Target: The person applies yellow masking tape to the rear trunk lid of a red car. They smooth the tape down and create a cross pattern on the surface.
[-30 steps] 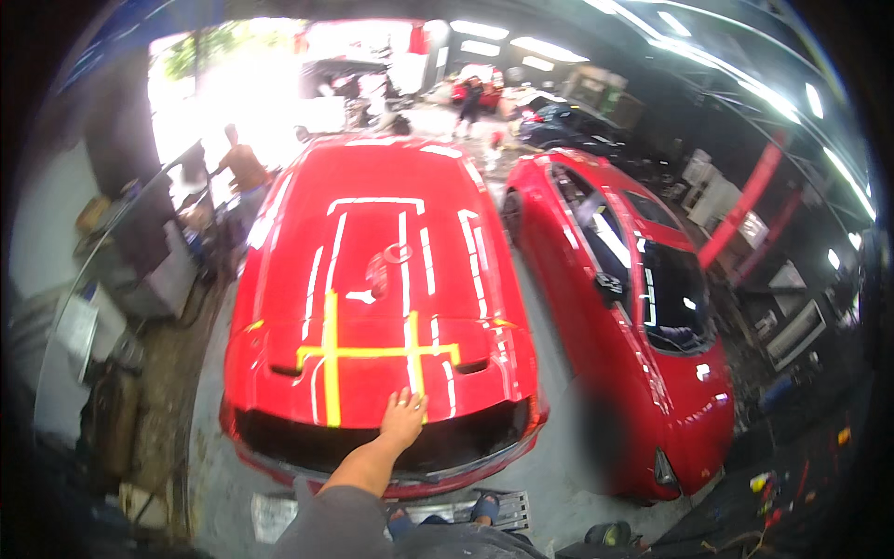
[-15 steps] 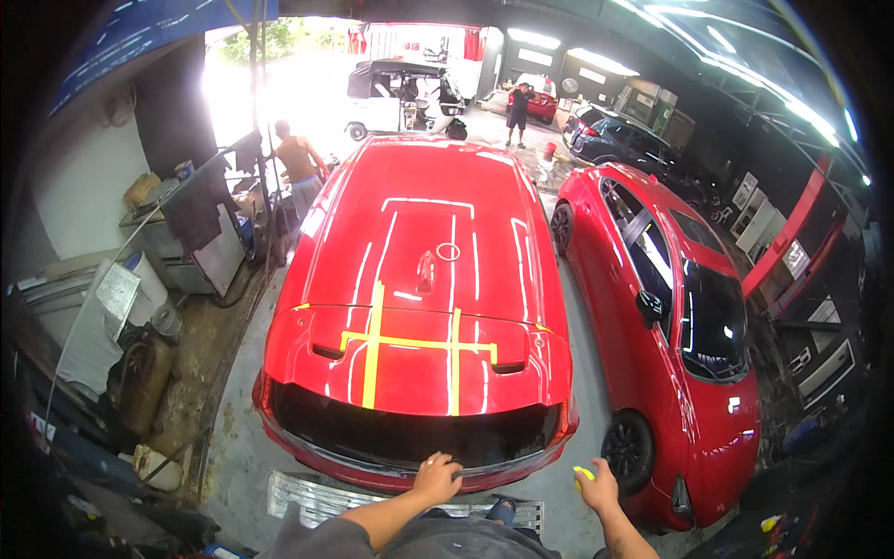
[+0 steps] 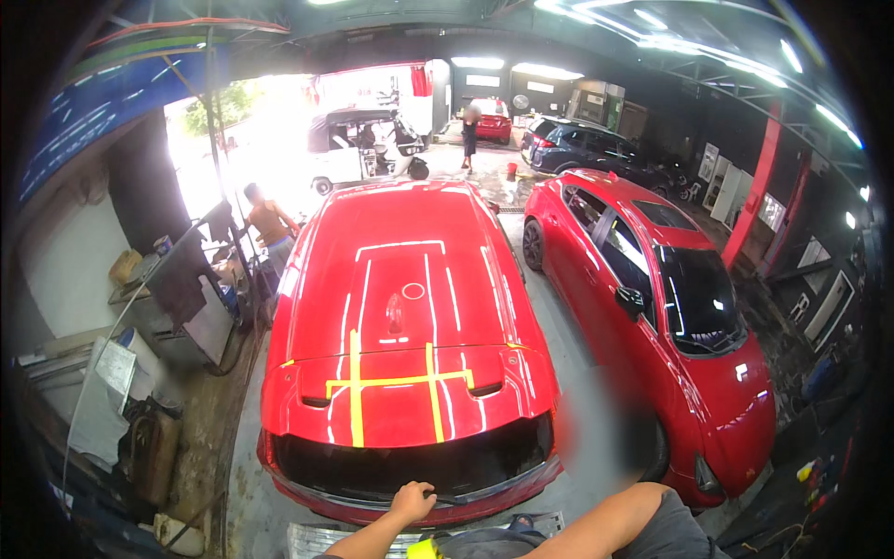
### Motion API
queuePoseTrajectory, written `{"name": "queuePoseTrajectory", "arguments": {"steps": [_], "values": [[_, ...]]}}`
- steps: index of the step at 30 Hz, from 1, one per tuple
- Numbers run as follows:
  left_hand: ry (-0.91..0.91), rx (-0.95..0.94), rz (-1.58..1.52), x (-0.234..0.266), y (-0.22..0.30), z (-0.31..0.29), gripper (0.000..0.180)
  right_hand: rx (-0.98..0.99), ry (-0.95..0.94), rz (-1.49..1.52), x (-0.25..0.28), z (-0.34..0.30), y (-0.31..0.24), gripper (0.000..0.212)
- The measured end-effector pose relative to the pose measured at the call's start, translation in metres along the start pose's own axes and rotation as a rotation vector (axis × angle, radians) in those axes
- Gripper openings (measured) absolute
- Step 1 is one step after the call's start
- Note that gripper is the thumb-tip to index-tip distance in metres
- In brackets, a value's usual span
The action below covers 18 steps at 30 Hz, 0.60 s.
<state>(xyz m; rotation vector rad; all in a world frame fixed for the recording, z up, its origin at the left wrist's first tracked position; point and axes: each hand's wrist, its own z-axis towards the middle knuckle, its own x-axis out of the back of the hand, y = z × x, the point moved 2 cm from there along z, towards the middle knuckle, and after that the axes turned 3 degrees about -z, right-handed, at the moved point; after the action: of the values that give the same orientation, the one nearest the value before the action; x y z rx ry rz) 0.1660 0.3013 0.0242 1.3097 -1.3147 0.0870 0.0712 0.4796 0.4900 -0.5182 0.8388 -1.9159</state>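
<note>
In front of me stands a red car (image 3: 326,279), its rear nearest me. Yellow tape strips (image 3: 357,401) cross its roof spoiler, two running lengthwise and one across. My left hand (image 3: 413,501) is over the lower edge of the dark rear window (image 3: 400,466). Its fingers are curled, and what they hold, if anything, does not show against the dark glass. My right forearm (image 3: 605,524) bends across the lower right toward my body; the hand is below the picture's edge. A bright yellow thing (image 3: 425,550) shows in part at the lower edge, close to my body.
A second red car (image 3: 643,270) is parked close on the right. Metal slatted planks (image 3: 312,540) lie by my feet. Cluttered sheets and cans line the left wall. Two people, a white three-wheeler (image 3: 358,154) and a dark car (image 3: 596,144) are farther back.
My right hand, which held a small yellow thing at the right, has swung inward and out of view. My left hand stays near the rear window. The view has tilted up and turned right.
</note>
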Motion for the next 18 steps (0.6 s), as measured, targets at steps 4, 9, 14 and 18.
{"name": "queuePoseTrajectory", "arguments": {"steps": [4,9,14,18], "values": [[-0.096,0.007,0.004,-0.034,0.000,0.000,0.043,-0.113,-0.051,-0.298,0.000,0.008,-0.023,0.061],[-0.206,-0.052,-0.081,-0.058,-0.008,-0.006,0.044,-0.371,-0.379,-0.691,0.024,0.027,-0.038,0.041],[-0.319,-0.107,-0.063,-0.058,-0.008,0.006,0.046,-0.217,-0.382,-0.667,0.029,0.032,-0.004,0.040],[-0.384,-0.172,-0.076,-0.046,0.045,0.011,0.048,-0.209,-0.331,-0.708,0.037,0.041,0.001,0.040]]}}
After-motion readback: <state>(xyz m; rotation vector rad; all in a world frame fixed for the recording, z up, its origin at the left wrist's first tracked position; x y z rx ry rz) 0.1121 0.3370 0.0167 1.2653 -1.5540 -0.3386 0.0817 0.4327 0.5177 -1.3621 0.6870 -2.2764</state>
